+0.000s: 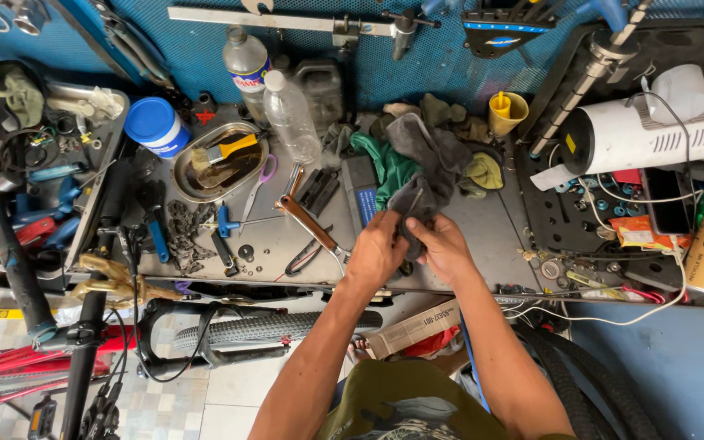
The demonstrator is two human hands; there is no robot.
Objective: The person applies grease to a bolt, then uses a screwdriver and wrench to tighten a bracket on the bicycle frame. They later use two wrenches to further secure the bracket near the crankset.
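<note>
hands: my left hand and right hand meet at frame centre, fingers pinching a dark grey crumpled rag
technique: I'd keep both thumbs bearing firmly into the cloth, turning it slowly
rag: limp, grimy, bunched above the grey metal bench
beside: a green cloth upper centre

Workbench: grey metal top, matt and scuffed. Rag in both hands was dark grey cloth, soft and crumpled; green cloth beside it looked the same weave. Oval tray was shiny metal, smeared inside. Two bottles were clear plastic, glossy. Chain was dull, grimy metal. Tyre was matt black rubber, knobbly. Yellow cup was smooth plastic.
</note>
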